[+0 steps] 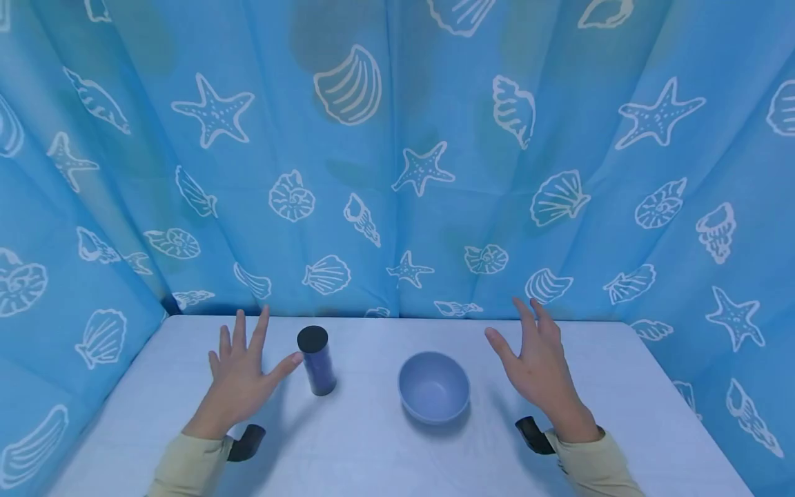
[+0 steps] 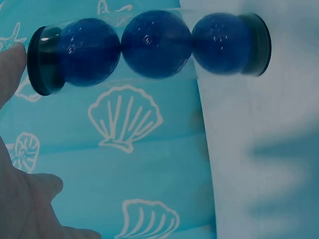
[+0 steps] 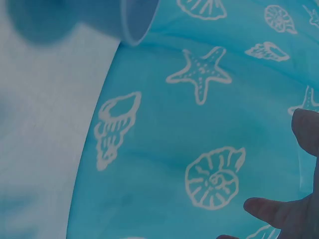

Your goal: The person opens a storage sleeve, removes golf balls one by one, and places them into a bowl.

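Note:
A clear tube (image 1: pixel 319 369) with black end caps stands upright on the table, left of the middle. Three blue balls (image 2: pixel 156 45) fill it in the left wrist view. My left hand (image 1: pixel 239 384) hovers to its left, fingers spread, the thumb near the upper cap; whether they touch I cannot tell. To the right of the tube sits a light blue bowl (image 1: pixel 433 388), with nothing in it. On the bowl's right my right hand (image 1: pixel 543 366) is held apart from it, fingers extended and holding nothing. The right wrist view catches part of the bowl (image 3: pixel 142 20) at the top.
A white-covered table (image 1: pixel 373 455) lies under both things. Behind it and along its sides hangs a blue curtain (image 1: pixel 435 228) printed with white shells and starfish. A dark device (image 1: pixel 247 443) is at the left wrist, and a similar dark device (image 1: pixel 534 435) at the right.

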The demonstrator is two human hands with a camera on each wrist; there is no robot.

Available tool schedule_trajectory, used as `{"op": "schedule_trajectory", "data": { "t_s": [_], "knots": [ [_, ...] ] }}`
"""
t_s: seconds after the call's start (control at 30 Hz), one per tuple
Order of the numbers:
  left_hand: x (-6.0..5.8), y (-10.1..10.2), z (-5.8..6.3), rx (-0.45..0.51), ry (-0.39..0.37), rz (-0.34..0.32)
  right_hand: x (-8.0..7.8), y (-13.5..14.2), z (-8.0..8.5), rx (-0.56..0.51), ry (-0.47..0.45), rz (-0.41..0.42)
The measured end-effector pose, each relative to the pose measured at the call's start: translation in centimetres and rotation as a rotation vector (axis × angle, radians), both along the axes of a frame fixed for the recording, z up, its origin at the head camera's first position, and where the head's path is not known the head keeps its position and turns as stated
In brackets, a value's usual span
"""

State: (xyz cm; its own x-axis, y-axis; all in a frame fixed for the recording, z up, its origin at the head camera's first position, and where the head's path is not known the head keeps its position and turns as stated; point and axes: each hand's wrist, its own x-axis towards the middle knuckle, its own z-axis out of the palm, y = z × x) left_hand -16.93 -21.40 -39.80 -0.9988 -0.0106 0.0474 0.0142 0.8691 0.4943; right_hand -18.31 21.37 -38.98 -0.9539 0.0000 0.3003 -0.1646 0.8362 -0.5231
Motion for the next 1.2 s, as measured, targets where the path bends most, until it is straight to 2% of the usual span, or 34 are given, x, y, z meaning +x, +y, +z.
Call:
{"op": "schedule_trajectory", "data": {
  "t_s": [0.3,0.6,0.83,1.0,1.2],
  "knots": [
    [-0.1,0.8,-0.6,0.073,0.007,-0.002,-0.4,-1.9,0.2,-0.03,-0.009,0.014],
    [-0.4,2.0,-1.6,0.164,0.006,0.036,-0.4,-4.1,0.0,-0.092,-0.054,0.038],
    [-0.4,2.6,-2.3,0.22,-0.003,0.049,-0.5,-6.2,-0.3,-0.165,-0.033,0.057],
    [-0.2,2.9,-2.6,0.234,-0.016,0.045,-0.5,-7.9,-0.6,-0.211,-0.017,0.075],
    [-0.6,3.3,-3.3,0.259,0.006,0.023,-0.4,-9.7,-1.0,-0.243,-0.024,0.092]
  ]
}}
